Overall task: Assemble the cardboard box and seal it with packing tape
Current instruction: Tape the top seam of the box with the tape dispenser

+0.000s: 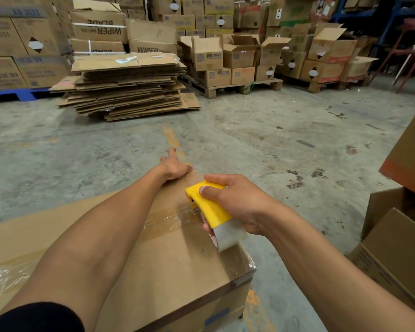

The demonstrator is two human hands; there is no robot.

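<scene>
- Lower left of frame: cardboard box (173, 264) fills btm left to centre, top flaps closed, crinkled clear tape (0, 279) at its left edge.
- Upper left/centre: stack of flattened cartons (127, 92) on concrete floor (261, 130), stacked boxes behind it.
- Centre: left hand (175, 166) lies flat on far edge of box top, fingers straight + spread, palm down, holding nothing.
- Centre: strip of clear tape (177, 220) runs across box top along the flap seam, wrinkled, up to the dispenser.
- Centre right: right hand (237, 202) grips yellow tape dispenser (207, 204), fingers curled round it w/ thumb on top; clear roll (228, 236) below the yellow body, over right side of box top.
- Upper right: open boxes on wooden pallets (237, 88), red chair frame (407, 51) far right.
- Lower right: more cartons (398, 245) at frame edge.
</scene>
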